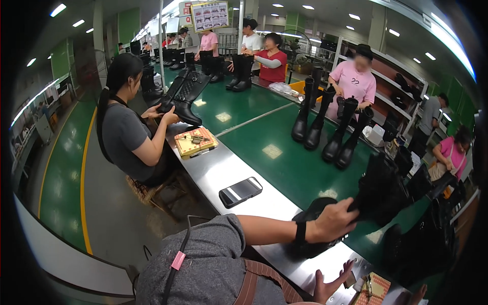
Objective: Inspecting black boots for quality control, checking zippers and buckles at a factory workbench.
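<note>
My left hand [333, 221], with a black band at the wrist, reaches over the metal table edge. Its curled fingers are at the edge of a black boot [378, 190], which is smeared by motion and seems gripped there. Under that forearm and hand lies another dark boot [310, 246], partly covered. Lower down, my right hand [330, 285] is open with its fingers apart and nothing in it. Beside it are a small white-capped bottle [359, 284] and an orange-patterned pad [375, 287] with a metal tool on it. Fingertips show at the lower right rim; whose they are I cannot tell.
A black phone [241, 192] lies on the metal edge [203, 175]. Tall black boots [311, 127] stand on the green table [249, 137]; more dark boots [417, 244] crowd the right. To the left a seated co-worker [129, 117] holds a boot [185, 96]. Others work across the table.
</note>
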Demonstrator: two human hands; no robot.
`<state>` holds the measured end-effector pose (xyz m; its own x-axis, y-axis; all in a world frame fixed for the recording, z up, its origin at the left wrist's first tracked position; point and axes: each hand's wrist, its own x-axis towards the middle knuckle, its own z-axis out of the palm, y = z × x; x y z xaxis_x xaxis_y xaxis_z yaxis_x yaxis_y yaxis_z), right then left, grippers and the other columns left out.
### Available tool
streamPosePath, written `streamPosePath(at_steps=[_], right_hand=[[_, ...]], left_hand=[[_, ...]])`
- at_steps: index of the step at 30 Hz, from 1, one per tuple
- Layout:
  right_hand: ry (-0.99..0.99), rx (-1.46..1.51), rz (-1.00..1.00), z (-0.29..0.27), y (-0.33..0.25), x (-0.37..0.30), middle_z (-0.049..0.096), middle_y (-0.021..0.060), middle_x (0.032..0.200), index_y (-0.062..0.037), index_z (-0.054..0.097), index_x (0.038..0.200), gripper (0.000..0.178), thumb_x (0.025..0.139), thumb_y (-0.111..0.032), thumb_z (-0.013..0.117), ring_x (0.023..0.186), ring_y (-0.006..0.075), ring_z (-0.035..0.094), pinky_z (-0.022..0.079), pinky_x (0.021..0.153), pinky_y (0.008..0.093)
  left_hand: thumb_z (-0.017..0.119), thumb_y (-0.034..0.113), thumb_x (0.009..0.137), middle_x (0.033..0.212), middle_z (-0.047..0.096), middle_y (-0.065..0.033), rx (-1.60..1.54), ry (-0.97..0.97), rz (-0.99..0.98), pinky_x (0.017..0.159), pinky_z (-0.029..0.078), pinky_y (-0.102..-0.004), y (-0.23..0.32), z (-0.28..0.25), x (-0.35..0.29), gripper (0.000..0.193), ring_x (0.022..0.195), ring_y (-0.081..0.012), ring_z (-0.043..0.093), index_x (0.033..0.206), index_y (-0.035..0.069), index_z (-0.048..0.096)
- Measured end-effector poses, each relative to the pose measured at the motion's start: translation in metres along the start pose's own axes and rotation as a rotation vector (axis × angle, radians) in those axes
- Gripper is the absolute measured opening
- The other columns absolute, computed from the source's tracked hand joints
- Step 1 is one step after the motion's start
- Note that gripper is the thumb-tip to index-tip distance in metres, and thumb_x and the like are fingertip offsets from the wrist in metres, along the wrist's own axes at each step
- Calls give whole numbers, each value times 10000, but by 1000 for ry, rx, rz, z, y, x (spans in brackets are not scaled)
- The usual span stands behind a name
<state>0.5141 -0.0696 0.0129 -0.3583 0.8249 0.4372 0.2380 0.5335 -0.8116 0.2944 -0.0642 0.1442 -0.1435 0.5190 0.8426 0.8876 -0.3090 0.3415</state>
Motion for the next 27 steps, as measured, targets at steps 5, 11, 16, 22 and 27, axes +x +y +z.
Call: streamPosePath(at_steps=[5, 11, 16, 22, 27], right_hand=[[-115, 0, -154, 45, -39, 25, 391, 181, 1349, 2, 281, 1432, 1040, 610, -234, 873, 1319, 334, 363, 287, 1098, 454], [-79, 255, -116, 71, -50, 28, 415, 192, 1350, -3, 288, 1399, 913, 670, -73, 833, 1242, 308, 467, 356, 1072, 421], [-79, 341, -5, 66, -42, 25, 414, 203, 1377, 43, 281, 1397, 753, 799, -22, 735, 1262, 286, 453, 345, 1093, 397], [3, 299, 161, 50, -57, 16, 577, 192, 1257, 71, 477, 1290, 537, 845, -73, 739, 1096, 250, 580, 462, 972, 353], [214, 337, 201, 53, -32, 10, 608, 192, 1199, 109, 529, 1229, 433, 885, -101, 687, 1050, 246, 597, 468, 941, 344]], left_hand=[[773, 214, 678, 982, 530, -191, -112, -92, 79, 637, 492, -360, 34, -44, -51, 326, 804, -308, 588, 916, 31, 649], [752, 259, 725, 920, 482, -187, -216, -51, 147, 655, 457, -384, 11, -68, -62, 328, 795, -309, 546, 942, 31, 660], [708, 181, 772, 904, 477, -167, -171, 2, 200, 660, 449, -418, -3, -70, -72, 311, 777, -309, 535, 1046, 50, 642], [693, 79, 805, 949, 543, -165, -101, 63, 60, 646, 467, -375, -17, -69, -112, 453, 768, -303, 569, 1232, 28, 550], [796, 67, 760, 1084, 609, -184, -403, 466, -274, 813, 516, -346, -16, -59, -126, 961, 959, -281, 639, 1467, -10, 150]])
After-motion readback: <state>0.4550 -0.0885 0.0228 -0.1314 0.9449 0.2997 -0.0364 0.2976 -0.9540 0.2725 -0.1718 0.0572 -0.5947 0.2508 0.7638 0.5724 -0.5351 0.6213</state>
